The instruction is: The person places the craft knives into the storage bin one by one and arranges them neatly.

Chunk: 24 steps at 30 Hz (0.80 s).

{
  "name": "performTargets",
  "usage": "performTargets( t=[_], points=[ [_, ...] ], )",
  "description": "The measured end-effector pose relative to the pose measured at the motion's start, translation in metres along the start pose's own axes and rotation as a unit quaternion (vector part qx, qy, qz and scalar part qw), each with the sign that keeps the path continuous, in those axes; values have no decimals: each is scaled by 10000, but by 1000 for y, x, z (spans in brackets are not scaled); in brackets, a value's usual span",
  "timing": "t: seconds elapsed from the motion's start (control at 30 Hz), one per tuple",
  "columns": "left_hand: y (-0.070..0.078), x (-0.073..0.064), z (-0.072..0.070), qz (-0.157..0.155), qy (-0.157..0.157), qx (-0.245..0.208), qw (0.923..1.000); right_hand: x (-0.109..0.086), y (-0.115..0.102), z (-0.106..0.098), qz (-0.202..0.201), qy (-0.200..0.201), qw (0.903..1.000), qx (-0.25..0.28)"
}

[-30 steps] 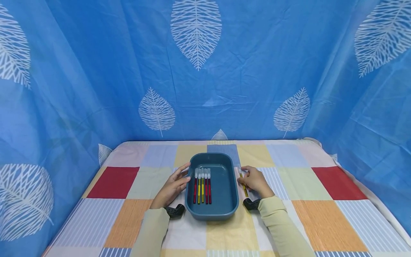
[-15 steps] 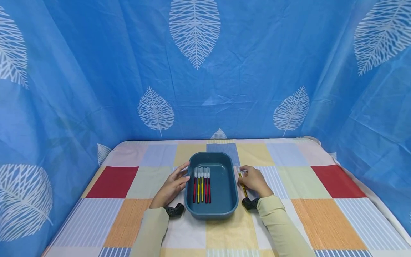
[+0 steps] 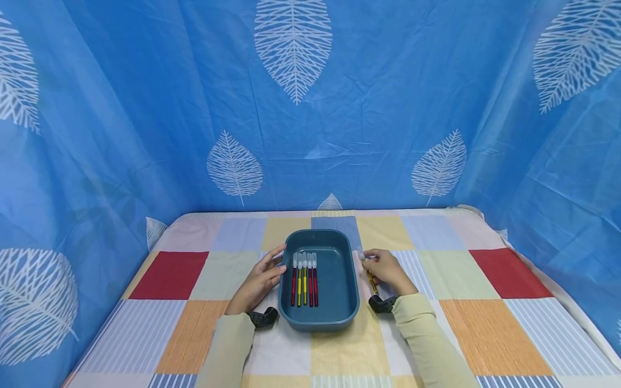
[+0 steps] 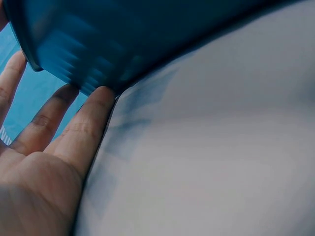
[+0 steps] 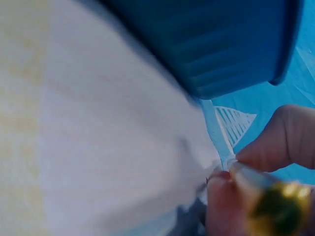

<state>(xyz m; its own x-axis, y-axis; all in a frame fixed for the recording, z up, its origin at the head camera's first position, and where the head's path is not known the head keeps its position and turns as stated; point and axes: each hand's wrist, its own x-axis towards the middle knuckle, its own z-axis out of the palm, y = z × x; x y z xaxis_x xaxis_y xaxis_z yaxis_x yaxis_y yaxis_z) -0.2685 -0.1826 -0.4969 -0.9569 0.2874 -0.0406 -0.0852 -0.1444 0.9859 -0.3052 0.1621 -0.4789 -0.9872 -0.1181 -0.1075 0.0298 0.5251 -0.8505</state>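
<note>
A dark teal tray (image 3: pixel 339 319) sits in the middle of the table. My left hand (image 3: pixel 259 283) lies along its left side, fingers spread; in the left wrist view fingertips (image 4: pixel 102 93) touch its outer wall. To the right of the tray, my right hand (image 3: pixel 385 268) pinches a yellow capped craft knife (image 3: pixel 372 282) between thumb and fingers. Its translucent cap end points away, and its shiny gold handle end (image 5: pixel 280 209) is blurred close to the right wrist camera. Inside the tray several red and yellow craft knives (image 3: pixel 304 285) lie side by side, caps at the far end.
The table carries a patchwork checked cloth (image 3: pixel 456 275). A blue curtain with white leaf prints (image 3: pixel 339 134) hangs behind and at both sides. Dark wrist-worn devices (image 3: pixel 264 318) sit close to the tray's near corners. Inside the tray, bare floor (image 3: pixel 335 285) shows right of the row.
My right hand has shifted slightly right and turned the yellow craft knife, so its near end swings right. The left hand and the tray hold still.
</note>
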Motion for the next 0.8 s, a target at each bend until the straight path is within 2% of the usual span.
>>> performTargets(
  t=[0.27,0.5,0.63,0.8],
  points=[
    [1,-1,1,-42,19,8,10000,0,-5,-3,131,-220,9947,994],
    [1,-1,1,-47,31,0,10000,0,-10,-5,41,-334,9837,1765],
    [1,-1,0,-43,5,13,10000,0,-15,-8,-137,-335,9817,1870],
    [1,0,0,-38,-4,32,10000,-2,-24,-10,-322,-254,9836,1757]
  ],
)
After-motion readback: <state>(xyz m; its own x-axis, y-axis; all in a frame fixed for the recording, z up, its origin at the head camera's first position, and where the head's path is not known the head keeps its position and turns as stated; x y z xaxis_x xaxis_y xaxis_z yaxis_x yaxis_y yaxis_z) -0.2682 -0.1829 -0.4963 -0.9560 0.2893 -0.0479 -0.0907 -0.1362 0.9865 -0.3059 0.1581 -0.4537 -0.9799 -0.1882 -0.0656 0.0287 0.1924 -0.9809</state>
